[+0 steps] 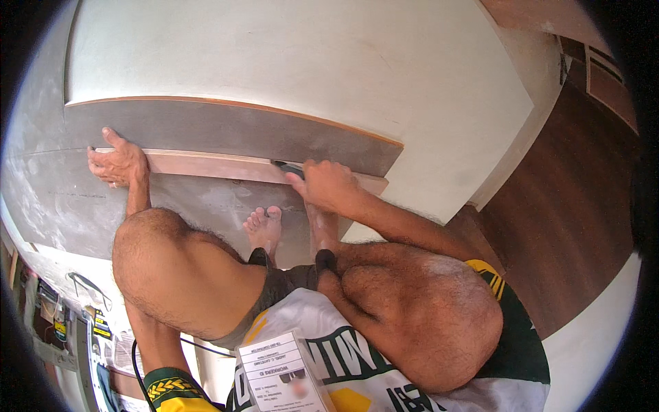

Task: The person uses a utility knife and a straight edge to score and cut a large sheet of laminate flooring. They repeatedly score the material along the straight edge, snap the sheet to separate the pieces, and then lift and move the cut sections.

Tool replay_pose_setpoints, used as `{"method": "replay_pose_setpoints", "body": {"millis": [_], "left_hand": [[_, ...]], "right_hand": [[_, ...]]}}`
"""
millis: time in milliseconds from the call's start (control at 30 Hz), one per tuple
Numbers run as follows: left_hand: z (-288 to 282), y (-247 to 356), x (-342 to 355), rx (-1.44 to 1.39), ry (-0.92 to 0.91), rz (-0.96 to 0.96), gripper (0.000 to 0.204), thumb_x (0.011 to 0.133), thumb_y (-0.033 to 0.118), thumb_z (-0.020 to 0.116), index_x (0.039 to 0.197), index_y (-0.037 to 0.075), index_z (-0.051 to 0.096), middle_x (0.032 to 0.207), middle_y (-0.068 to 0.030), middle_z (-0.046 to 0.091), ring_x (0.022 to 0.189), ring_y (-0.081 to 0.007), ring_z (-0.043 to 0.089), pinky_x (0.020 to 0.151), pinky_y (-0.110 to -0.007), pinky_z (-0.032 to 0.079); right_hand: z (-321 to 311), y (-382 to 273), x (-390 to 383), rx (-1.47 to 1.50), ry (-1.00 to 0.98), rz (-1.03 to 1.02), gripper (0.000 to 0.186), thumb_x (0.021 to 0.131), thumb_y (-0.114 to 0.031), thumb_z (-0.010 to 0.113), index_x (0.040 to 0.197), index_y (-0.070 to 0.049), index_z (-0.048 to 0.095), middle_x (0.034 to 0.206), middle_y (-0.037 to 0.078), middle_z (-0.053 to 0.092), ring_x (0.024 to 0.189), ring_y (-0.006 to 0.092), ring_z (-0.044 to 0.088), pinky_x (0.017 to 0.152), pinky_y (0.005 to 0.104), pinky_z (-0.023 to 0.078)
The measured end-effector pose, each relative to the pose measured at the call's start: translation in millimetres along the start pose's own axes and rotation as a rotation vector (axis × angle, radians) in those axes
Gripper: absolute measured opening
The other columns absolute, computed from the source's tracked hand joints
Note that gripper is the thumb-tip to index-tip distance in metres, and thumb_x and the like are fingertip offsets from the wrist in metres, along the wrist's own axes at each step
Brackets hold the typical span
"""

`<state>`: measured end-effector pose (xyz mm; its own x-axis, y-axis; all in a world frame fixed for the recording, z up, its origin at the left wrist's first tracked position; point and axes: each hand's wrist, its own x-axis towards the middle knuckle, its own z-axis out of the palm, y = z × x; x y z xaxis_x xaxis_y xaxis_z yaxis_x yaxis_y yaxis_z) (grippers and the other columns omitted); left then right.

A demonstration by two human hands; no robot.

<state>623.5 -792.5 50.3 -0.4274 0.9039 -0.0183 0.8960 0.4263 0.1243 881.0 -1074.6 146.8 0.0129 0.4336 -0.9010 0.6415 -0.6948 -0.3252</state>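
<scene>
My left hand [120,161] grips the left end of a long pinkish wooden strip [209,164] lying across a grey board [199,198], fingers bent and thumb raised. My right hand [329,184] is closed on a dark slim tool [288,166], apparently a cutter, whose tip rests on the strip's upper edge toward its right part. Beyond the strip runs a grey panel band [220,120] with a thin orange-brown far edge. My bare foot [261,233] is on the grey board between my bent knees, and the other is partly behind my right hand and arm.
A large white panel [288,55] spreads beyond the grey band. At the right are a dark brown wood floor [556,206] and a pale raised edge [515,158]. Assorted tools and materials [62,323] lie at the lower left, with a dark cord nearby.
</scene>
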Motion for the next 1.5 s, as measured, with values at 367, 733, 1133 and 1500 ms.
{"method": "replay_pose_setpoints", "body": {"millis": [367,733,1133,1500], "left_hand": [[-1.3,7.4,-5.1,-0.041,-0.020,0.025,0.079,0.099,0.064,0.046,0.156,0.010,0.035,0.159,-0.0199,0.030,0.147,-0.0394,0.031,0.118,-0.060,0.026],[12.4,-13.4,11.6,0.033,0.055,0.068,0.081,0.098,0.069,0.047,0.155,0.012,0.039,0.158,-0.0193,0.033,0.143,-0.0405,0.039,0.114,-0.063,0.031],[14.0,-4.1,5.7,-0.001,0.112,0.064,0.075,0.099,0.064,0.048,0.153,0.011,0.041,0.154,-0.0220,0.036,0.142,-0.0400,0.038,0.114,-0.063,0.030],[-2.5,-2.7,-1.6,-0.176,0.072,0.086,0.064,0.105,0.053,0.038,0.153,0.009,0.039,0.155,-0.0205,0.033,0.145,-0.0407,0.030,0.115,-0.060,0.025]], "right_hand": [[24.3,181.3,-97.7,-0.211,-0.031,0.394,0.059,0.104,-0.051,0.046,0.116,0.003,0.068,0.092,0.026,0.073,0.086,0.0448,0.073,0.081,0.0525,0.059],[15.6,211.1,-142.6,-0.117,0.303,0.440,0.055,0.105,-0.051,0.048,0.099,0.002,0.061,0.076,0.031,0.068,0.074,0.0502,0.069,0.068,0.0597,0.055],[23.3,-22.9,19.7,0.302,0.370,-0.482,0.031,0.104,-0.029,0.055,0.110,0.001,0.057,0.079,0.027,0.066,0.078,0.0517,0.065,0.071,0.0565,0.051],[-10.2,-114.5,55.9,0.035,0.249,-0.409,0.039,0.104,-0.036,0.056,0.093,0.001,0.054,0.069,0.025,0.065,0.065,0.0461,0.066,0.060,0.0542,0.053]]}}
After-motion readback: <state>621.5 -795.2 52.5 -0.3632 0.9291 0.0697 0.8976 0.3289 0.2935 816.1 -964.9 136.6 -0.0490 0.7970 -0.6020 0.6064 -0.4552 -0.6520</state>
